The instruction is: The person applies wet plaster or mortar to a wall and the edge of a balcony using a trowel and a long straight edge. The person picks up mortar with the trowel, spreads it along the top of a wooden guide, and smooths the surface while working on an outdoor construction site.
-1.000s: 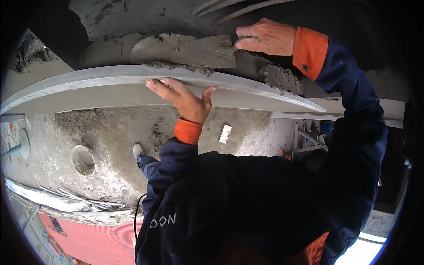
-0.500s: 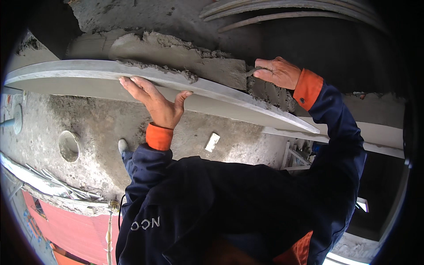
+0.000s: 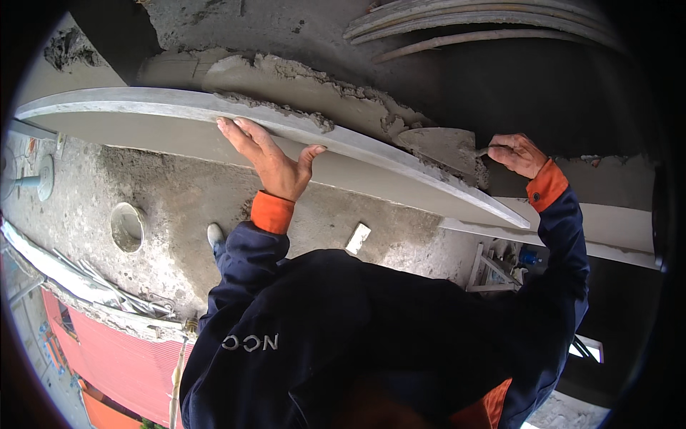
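Concrete floor (image 3: 171, 179) lies below the left hand (image 3: 275, 168), its spread fingers against the long board (image 3: 371, 150). Just left of the right hand (image 3: 518, 154), whose fingers grip it, the trowel (image 3: 443, 145) has shifted rightward, now meeting mortar (image 3: 314, 96) nearer the board's right end.

navy jacket (image 3: 357, 307), orange cuffs (image 3: 272, 212), dark snap (image 3: 536, 196), pale lettering (image 3: 250, 342), light shoe (image 3: 214, 234).

Grey floor (image 3: 175, 247) — round bucket (image 3: 134, 217), pale block (image 3: 358, 238)
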The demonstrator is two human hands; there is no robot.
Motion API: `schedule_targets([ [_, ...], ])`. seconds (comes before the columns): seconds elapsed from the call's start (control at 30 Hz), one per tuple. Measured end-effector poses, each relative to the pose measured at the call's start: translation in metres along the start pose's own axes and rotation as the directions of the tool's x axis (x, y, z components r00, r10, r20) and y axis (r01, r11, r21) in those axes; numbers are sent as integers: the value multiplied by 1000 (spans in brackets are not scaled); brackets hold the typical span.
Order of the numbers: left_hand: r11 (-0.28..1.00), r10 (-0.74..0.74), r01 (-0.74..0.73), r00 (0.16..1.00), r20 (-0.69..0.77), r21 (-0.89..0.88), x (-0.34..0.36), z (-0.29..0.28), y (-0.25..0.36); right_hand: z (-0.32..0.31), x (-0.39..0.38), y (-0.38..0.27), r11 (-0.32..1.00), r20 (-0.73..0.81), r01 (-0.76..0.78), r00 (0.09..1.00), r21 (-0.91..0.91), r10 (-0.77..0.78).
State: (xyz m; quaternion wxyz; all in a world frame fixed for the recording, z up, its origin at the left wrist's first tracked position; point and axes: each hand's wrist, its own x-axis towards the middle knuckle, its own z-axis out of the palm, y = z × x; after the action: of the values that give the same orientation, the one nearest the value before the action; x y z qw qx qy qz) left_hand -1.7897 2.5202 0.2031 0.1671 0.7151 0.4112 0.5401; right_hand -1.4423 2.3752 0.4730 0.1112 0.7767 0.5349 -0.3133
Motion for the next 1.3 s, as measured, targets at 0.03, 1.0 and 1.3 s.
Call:
schedule_targets([
  [0.03,1000,3,-3,1000,-5,5,0,0,-2,-2,-5,-3,992,-8,-94,995,83,95],
  [1.0,995,-73,70,997,-39,-70,0,-6,-9,20,138,-295,925,106,239,954,295,-281],
  [1.3,995,-84,83,996,-9,-61,-4,-7,-6,-19,175,-253,923,-25,377,926,73,-376],
])
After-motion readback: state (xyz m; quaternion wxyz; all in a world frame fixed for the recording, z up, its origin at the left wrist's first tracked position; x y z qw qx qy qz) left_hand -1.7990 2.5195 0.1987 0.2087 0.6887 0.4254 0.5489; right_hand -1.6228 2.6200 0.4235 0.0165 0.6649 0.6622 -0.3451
